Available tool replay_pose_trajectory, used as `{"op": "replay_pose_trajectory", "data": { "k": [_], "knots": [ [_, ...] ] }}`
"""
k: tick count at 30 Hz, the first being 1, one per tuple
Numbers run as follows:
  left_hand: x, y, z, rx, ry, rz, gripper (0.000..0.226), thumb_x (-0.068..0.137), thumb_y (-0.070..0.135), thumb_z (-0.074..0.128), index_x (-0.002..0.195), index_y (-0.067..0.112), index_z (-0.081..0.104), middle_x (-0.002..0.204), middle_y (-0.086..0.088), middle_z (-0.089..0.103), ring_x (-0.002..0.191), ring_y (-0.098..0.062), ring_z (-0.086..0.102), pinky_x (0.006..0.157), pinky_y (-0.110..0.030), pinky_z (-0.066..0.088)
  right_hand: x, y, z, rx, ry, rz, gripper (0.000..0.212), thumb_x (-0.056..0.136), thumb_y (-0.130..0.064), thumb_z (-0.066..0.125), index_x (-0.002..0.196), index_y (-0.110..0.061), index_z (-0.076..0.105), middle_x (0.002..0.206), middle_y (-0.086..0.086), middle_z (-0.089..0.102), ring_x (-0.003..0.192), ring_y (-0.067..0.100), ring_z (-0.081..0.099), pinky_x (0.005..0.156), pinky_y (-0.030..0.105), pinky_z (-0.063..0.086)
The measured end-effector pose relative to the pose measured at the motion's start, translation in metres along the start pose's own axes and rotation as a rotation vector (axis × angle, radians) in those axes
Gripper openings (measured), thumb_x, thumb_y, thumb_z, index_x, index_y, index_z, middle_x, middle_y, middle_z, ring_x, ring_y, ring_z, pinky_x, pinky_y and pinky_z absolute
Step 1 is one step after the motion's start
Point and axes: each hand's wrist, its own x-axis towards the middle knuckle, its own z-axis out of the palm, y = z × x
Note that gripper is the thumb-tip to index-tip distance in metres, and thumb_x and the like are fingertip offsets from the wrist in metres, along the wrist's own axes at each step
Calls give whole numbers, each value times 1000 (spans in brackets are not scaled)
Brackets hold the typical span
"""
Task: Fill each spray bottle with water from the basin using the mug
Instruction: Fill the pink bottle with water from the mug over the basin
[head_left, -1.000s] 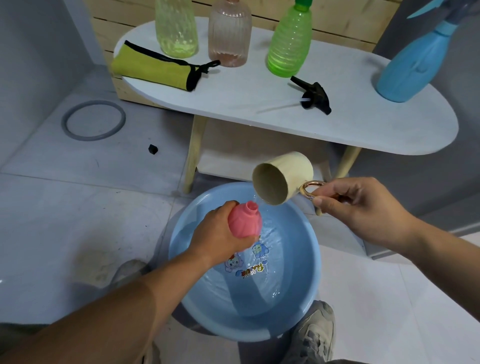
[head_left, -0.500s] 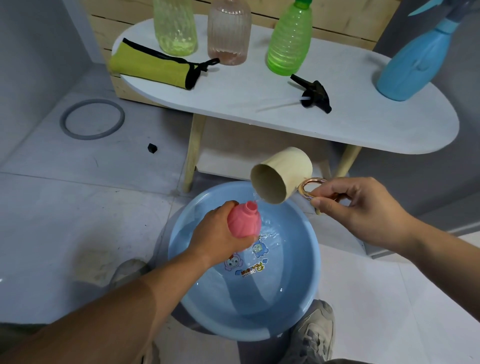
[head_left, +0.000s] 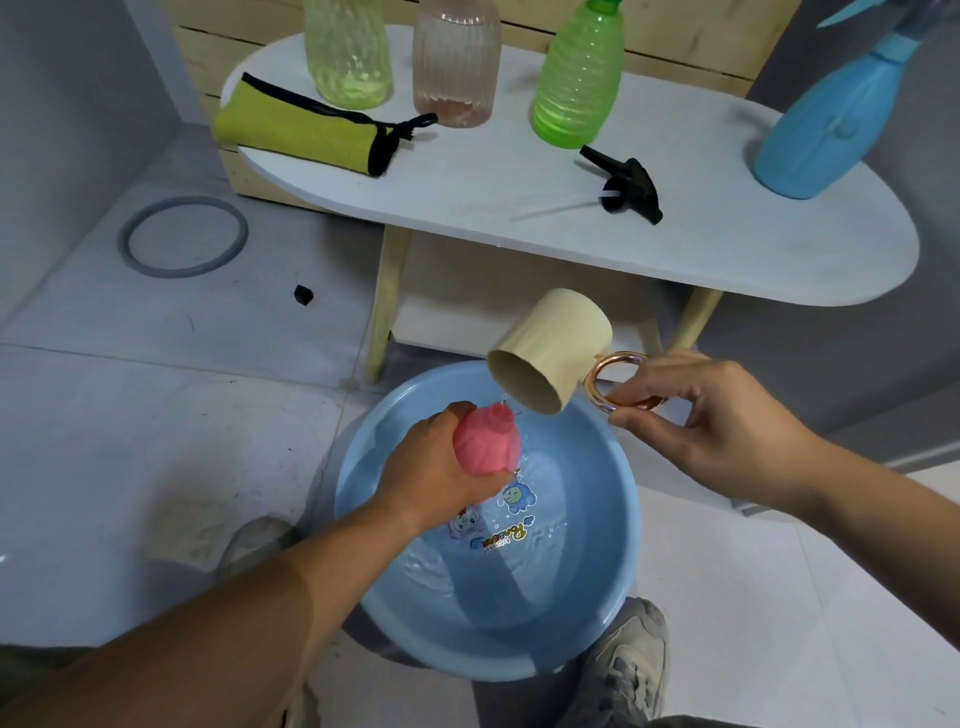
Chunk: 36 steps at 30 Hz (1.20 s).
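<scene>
The basin (head_left: 597, 618) bears the only print in view: cartoon figures on its bottom under the water, with a line of lettering below them too distorted for me to read. No other label shows on the bottles.

My left hand (head_left: 441, 473) is closed around the pink bottle (head_left: 488, 441), fingers wrapped round its lower body, holding it above the basin's water with its open neck tilted up toward the mug. My right hand (head_left: 711, 421) pinches the mug's gold ring handle (head_left: 618, 382) between thumb and forefinger; the other fingers are loosely curled. The mug (head_left: 556, 348), cream coloured, is tipped steeply with its mouth facing down and toward me, its lip just above the pink bottle's neck. A thin trickle of water runs from the lip to the neck.

Beyond the basin stands the white desk (head_left: 727, 260). On it, from left to right: a yellow pouch (head_left: 296, 130) lying flat, a pale green bottle (head_left: 348, 52), a clear pinkish bottle (head_left: 457, 62), a bright green bottle (head_left: 576, 78) and, well to the right, a blue bottle (head_left: 826, 119) with its sprayer on. A black sprayer head (head_left: 628, 184) lies on the desk just in front of the bright green bottle.

My shoe (head_left: 623, 670) is at the basin's near rim.
</scene>
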Motion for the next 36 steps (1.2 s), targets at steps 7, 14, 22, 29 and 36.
{"op": "replay_pose_trajectory", "data": {
  "k": [7, 14, 22, 29, 36],
  "knots": [
    [2, -2, 0, 26, -1, 13, 77, 53, 67, 84, 118, 39, 55, 109, 14, 67, 93, -12, 67, 80, -43, 62, 3, -1, 3, -106, -23, -92, 10, 88, -31, 69, 93, -24, 75, 81, -13, 67, 86, 10, 55, 76, 21, 44],
    [3, -6, 0, 36, 22, 22, 75, 57, 62, 87, 120, 38, 55, 108, 14, 67, 93, -13, 67, 81, -43, 62, 7, 1, 7, -130, -44, -133, 9, 88, -28, 70, 93, -23, 75, 79, -17, 64, 85, 14, 55, 75, 11, 36],
    [3, -10, 1, 1, 32, 17, 77, 58, 61, 88, 123, 40, 53, 115, 16, 65, 98, -12, 66, 83, -43, 62, 11, 2, 18, 153, -8, 101, 5, 88, -17, 72, 86, -17, 76, 75, -9, 67, 78, 3, 59, 71, 7, 41],
    [3, -27, 5, -30, 46, -1, 84, 59, 54, 94, 130, 44, 51, 126, 15, 61, 105, -12, 63, 88, -41, 60, 18, 61, 82, 488, -24, 575, 26, 91, -18, 69, 69, -4, 67, 62, 7, 56, 61, 14, 47, 59, 25, 38],
    [6, -42, 4, -45, 62, -19, 85, 58, 54, 94, 131, 43, 52, 126, 17, 61, 108, -12, 64, 91, -42, 60, 19, 98, 166, 86, -234, 654, 29, 91, -37, 61, 74, -14, 67, 69, -3, 62, 67, 18, 58, 67, 31, 49]
  ]
}}
